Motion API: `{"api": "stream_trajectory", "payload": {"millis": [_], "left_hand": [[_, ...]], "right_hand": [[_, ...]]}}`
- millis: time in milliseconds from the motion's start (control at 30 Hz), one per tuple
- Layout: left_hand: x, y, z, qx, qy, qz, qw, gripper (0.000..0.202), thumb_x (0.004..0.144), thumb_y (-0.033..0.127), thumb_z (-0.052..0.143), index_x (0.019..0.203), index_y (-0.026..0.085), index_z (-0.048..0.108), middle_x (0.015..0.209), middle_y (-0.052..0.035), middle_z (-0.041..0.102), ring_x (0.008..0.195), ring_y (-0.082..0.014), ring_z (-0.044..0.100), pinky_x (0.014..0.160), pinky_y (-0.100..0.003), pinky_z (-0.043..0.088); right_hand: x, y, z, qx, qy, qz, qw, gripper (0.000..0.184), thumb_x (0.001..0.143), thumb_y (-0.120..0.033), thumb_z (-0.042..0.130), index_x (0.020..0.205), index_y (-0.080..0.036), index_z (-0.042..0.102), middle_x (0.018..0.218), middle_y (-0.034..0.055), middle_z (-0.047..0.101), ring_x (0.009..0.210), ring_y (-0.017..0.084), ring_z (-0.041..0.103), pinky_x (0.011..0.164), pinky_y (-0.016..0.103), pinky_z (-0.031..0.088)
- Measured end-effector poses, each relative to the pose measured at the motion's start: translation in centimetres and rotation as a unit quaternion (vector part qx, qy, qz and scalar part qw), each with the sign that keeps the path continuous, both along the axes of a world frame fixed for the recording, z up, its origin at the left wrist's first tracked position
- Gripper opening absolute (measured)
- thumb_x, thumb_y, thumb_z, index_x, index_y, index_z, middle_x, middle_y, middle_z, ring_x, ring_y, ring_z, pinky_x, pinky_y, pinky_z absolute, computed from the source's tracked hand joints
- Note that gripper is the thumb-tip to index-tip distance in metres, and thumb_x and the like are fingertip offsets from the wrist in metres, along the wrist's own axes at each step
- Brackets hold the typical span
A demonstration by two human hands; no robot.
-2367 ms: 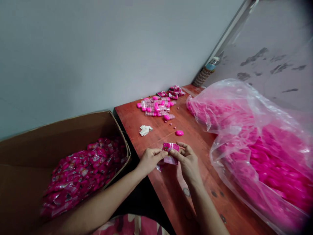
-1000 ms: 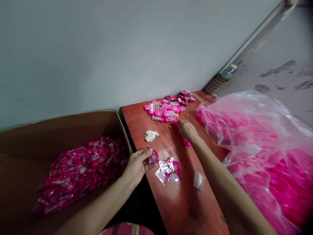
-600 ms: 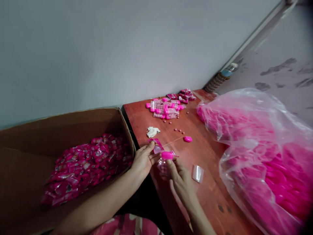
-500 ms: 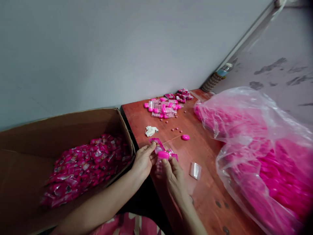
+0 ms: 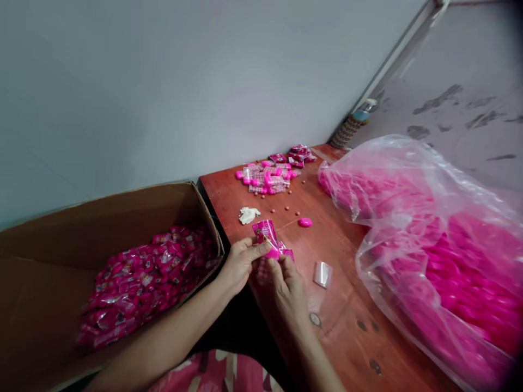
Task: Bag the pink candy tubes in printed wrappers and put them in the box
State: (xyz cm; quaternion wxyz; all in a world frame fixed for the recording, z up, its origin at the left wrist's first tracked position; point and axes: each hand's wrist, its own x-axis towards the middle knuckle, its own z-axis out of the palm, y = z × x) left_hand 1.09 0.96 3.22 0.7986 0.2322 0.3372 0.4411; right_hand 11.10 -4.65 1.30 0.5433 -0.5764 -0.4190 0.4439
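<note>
Over the table's left edge, my two hands meet in front of me. My left hand [image 5: 238, 267] is closed, its thumb pressing a shiny printed pink packet [image 5: 265, 231] against a pink cap [image 5: 273, 252]. Below that cap is a small clear container [image 5: 263, 268] with pink balls inside, partly hidden by fingers. My right hand [image 5: 289, 286] pinches the capped container from the right. Just behind its fingers shows another printed pink packet [image 5: 288, 252]; whether it is held or lies on the table I cannot tell.
Left, a cardboard box [image 5: 206, 215] holds many pink packets [image 5: 151, 283]. On the reddish table [image 5: 339, 321] are a pile of capped containers [image 5: 267, 178], a loose pink cap [image 5: 305, 222], a clear piece [image 5: 322, 274] and white crumpled material [image 5: 248, 215]. A large plastic bag [image 5: 392, 218] of pink pieces fills the right.
My left thumb has moved onto the pink cap, and the packet now stands more upright above it. The whole view has shifted slightly.
</note>
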Motion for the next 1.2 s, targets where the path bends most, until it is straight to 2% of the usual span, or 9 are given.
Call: {"api": "stream_trajectory", "payload": {"millis": [100, 267, 333, 467, 633, 733, 900, 1100, 1200], "left_hand": [[-0.2, 0.0, -0.3, 0.025, 0.021, -0.052, 0.998, 0.029, 0.062, 0.036, 0.072, 0.064, 0.009, 0.06, 0.053, -0.0024, 0.059, 0.043, -0.0108, 0.052, 0.044, -0.024, 0.042], [-0.8, 0.4, -0.4, 0.056, 0.054, -0.118, 0.99, 0.03, 0.062, 0.037, 0.072, 0.057, 0.01, 0.059, 0.046, -0.0017, 0.056, 0.038, -0.0119, 0.051, 0.038, -0.023, 0.039], [-0.8, 0.4, -0.5, 0.066, 0.063, -0.128, 0.988, 0.031, 0.062, 0.038, 0.071, 0.056, 0.01, 0.059, 0.046, -0.0024, 0.056, 0.038, -0.0122, 0.051, 0.038, -0.023, 0.039], [-0.3, 0.1, -0.9, 0.036, 0.062, -0.072, 0.995, 0.03, 0.059, 0.035, 0.074, 0.057, 0.009, 0.06, 0.05, -0.0027, 0.058, 0.042, -0.0111, 0.052, 0.045, -0.024, 0.042], [-0.2, 0.3, -1.2, -0.026, 0.028, 0.001, 0.999, 0.026, 0.059, 0.032, 0.074, 0.063, 0.009, 0.062, 0.056, -0.0031, 0.061, 0.048, -0.0104, 0.054, 0.051, -0.024, 0.045], [-0.2, 0.3, -1.3, -0.021, 0.034, -0.009, 0.999, 0.027, 0.057, 0.03, 0.076, 0.06, 0.008, 0.063, 0.057, -0.0043, 0.061, 0.05, -0.0102, 0.054, 0.053, -0.023, 0.045], [0.0, -0.8, -1.3, 0.0, 0.052, -0.041, 0.998, 0.027, 0.059, 0.032, 0.075, 0.06, 0.007, 0.064, 0.057, -0.0044, 0.06, 0.052, -0.0112, 0.055, 0.056, -0.025, 0.046], [-1.4, -1.5, -0.3, 0.042, 0.014, -0.086, 0.995, 0.021, 0.066, 0.027, 0.07, 0.067, 0.006, 0.066, 0.06, -0.0061, 0.062, 0.053, -0.0135, 0.057, 0.057, -0.028, 0.047], [-3.4, -2.0, 0.1, 0.033, 0.008, 0.001, 0.999, 0.02, 0.066, 0.026, 0.071, 0.074, 0.008, 0.067, 0.073, -0.0086, 0.067, 0.067, -0.0179, 0.063, 0.069, -0.031, 0.05]], "right_hand": [[0.4, 0.0, 0.2, -0.015, -0.017, 0.017, 1.0, 0.016, 0.08, -0.037, 0.055, 0.085, -0.022, 0.054, 0.071, 0.0002, 0.059, 0.059, 0.014, 0.056, 0.054, 0.027, 0.049], [0.7, 0.3, 1.0, -0.062, 0.134, 0.095, 0.985, 0.023, 0.081, -0.042, 0.053, 0.081, -0.019, 0.054, 0.063, -0.0005, 0.058, 0.051, 0.014, 0.056, 0.044, 0.024, 0.046], [0.6, 0.4, 1.0, -0.062, 0.152, 0.079, 0.983, 0.023, 0.08, -0.041, 0.055, 0.08, -0.018, 0.054, 0.064, -0.0009, 0.058, 0.051, 0.013, 0.057, 0.045, 0.024, 0.047], [0.3, 0.2, 0.2, -0.045, 0.097, -0.001, 0.994, 0.018, 0.076, -0.036, 0.062, 0.082, -0.02, 0.054, 0.067, -0.0021, 0.06, 0.057, 0.013, 0.058, 0.051, 0.024, 0.049], [0.3, -0.2, -0.3, -0.032, 0.207, 0.026, 0.977, 0.03, 0.073, -0.029, 0.066, 0.098, -0.023, 0.051, 0.077, -0.0003, 0.065, 0.068, 0.014, 0.062, 0.062, 0.027, 0.051], [0.5, -0.4, 0.2, -0.037, 0.218, 0.013, 0.975, 0.028, 0.07, -0.027, 0.069, 0.093, -0.021, 0.056, 0.083, 0.0023, 0.066, 0.073, 0.015, 0.063, 0.069, 0.029, 0.051], [0.6, -0.3, 0.3, -0.036, 0.158, -0.054, 0.985, 0.022, 0.067, -0.03, 0.071, 0.082, -0.019, 0.058, 0.074, 0.0008, 0.065, 0.066, 0.015, 0.062, 0.063, 0.03, 0.052], [0.2, 0.6, -0.5, -0.031, 0.187, 0.008, 0.982, 0.021, 0.067, -0.028, 0.071, 0.074, -0.019, 0.053, 0.058, -0.0045, 0.06, 0.046, 0.01, 0.055, 0.044, 0.021, 0.043], [0.0, 0.9, 0.5, -0.024, 0.161, 0.049, 0.985, 0.022, 0.069, -0.032, 0.069, 0.076, -0.019, 0.052, 0.054, -0.0045, 0.06, 0.042, 0.01, 0.054, 0.041, 0.02, 0.041]]}}
